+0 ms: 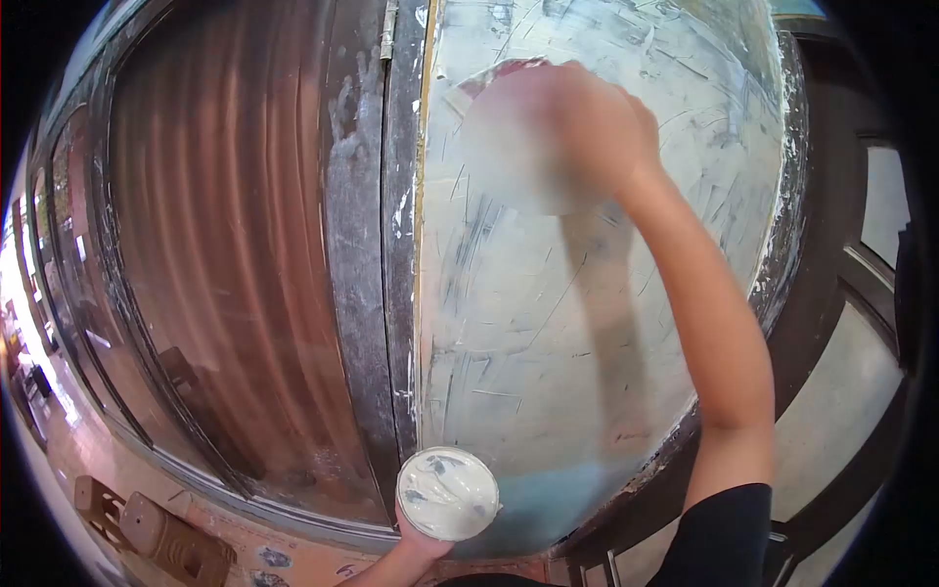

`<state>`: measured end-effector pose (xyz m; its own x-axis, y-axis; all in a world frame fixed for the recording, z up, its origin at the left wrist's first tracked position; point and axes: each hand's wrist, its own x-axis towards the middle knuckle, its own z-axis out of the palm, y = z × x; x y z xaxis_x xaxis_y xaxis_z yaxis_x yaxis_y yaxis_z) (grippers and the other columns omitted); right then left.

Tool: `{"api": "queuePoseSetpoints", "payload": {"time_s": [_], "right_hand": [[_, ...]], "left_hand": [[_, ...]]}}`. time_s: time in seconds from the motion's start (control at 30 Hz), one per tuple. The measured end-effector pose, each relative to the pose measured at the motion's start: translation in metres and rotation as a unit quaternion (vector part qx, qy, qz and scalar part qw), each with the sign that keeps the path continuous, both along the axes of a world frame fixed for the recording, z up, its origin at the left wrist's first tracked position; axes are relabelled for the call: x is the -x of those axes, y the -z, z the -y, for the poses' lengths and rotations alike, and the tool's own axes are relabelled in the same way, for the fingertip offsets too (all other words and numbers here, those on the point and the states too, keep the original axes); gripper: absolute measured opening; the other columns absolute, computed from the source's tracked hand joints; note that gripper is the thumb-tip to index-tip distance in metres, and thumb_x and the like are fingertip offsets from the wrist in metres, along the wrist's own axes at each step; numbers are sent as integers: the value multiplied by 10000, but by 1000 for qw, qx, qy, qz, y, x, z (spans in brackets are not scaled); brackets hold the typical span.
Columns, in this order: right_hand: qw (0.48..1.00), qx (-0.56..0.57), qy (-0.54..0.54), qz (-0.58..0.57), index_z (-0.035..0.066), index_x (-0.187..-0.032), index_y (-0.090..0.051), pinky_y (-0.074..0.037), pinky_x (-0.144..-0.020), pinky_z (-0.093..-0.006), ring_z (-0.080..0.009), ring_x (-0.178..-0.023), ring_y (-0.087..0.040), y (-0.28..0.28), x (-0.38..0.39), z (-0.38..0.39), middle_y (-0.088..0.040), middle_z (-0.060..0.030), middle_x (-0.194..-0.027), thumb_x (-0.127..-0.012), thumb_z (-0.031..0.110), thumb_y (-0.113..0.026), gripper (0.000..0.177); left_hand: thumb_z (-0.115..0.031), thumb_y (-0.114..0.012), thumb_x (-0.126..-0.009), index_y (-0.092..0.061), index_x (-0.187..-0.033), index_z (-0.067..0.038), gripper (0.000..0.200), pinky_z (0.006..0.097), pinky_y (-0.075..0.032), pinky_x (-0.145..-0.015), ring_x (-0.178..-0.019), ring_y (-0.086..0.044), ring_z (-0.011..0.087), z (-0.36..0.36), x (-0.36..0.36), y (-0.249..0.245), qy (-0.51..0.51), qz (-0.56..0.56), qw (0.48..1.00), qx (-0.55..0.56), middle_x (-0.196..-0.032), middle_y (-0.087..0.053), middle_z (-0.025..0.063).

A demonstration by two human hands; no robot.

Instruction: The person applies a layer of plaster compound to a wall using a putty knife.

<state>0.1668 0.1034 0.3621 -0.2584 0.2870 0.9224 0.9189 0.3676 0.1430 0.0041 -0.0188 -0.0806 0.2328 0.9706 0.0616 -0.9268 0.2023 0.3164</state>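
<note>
My right hand (606,132) is raised against the upper part of a wall panel (528,323) smeared with whitish putty. Its fingers are partly blurred, but they close round a putty knife (504,68), whose reddish part and pale edge show at the left of the hand. Low in the view, my left hand (423,540) grips a round tub of putty (450,494) from below and the side. Creamy white paste with grey patches fills the tub's top. Grey-blue streaks and scratch marks run across the panel.
To the left stands a dark wooden frame (362,245) with a hinge, beside glass with a brown curtain (225,245) behind it. A dark door frame (831,323) borders the panel's right. Brown plastic stools (161,533) sit on the floor at lower left.
</note>
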Motion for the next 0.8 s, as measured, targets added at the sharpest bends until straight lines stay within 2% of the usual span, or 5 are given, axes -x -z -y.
{"api": "queuePoseSetpoints", "payload": {"time_s": [0.1,0.2,0.47,0.67,0.8], "right_hand": [[986,-105,109,-62,118,-1242,-586,-519,-772,-504,-396,-912,-676,-39,-47,-14,-714,-188,-963,-979,459,-506,438],[969,-197,61,-132,107,-1200,-584,-500,-830,-499,-429,-999,-652,-80,-117,-21,-705,-196,-1059,-1003,511,-470,463],[994,-53,29,95,167,-1150,-535,-495,-702,-512,-441,-781,-651,30,-46,1,-699,-158,-826,-976,352,-561,256],[966,-109,125,-200,104,-1186,-528,-503,-802,-514,-460,-956,-647,-23,-169,-20,-684,-257,-1006,-1010,371,-467,326],[948,-246,-63,-194,34,-1184,-566,-486,-857,-411,-361,-982,-657,17,-203,-5,-673,-202,-1056,-1048,315,-469,327]], "left_hand": [[-616,-356,-942,-474,-1449,-215,657,737,-262,-1114,-1388,-405,421,0,8,5,83,162,983,-13,-1527,-436,94],[-622,-363,-940,-473,-1452,-212,666,730,-257,-1120,-1391,-402,420,0,12,14,55,93,994,-17,-1529,-436,92],[-609,-354,-948,-481,-1440,-210,647,775,-263,-1080,-1384,-407,432,-5,10,-1,71,84,994,-15,-1524,-437,110],[-617,-373,-938,-494,-1429,-217,644,793,-249,-1072,-1373,-417,436,3,12,14,24,39,999,12,-1513,-452,104],[-604,-371,-944,-489,-1435,-178,661,697,-263,-1129,-1380,-412,415,7,11,32,6,67,998,-2,-1515,-452,107]]}}
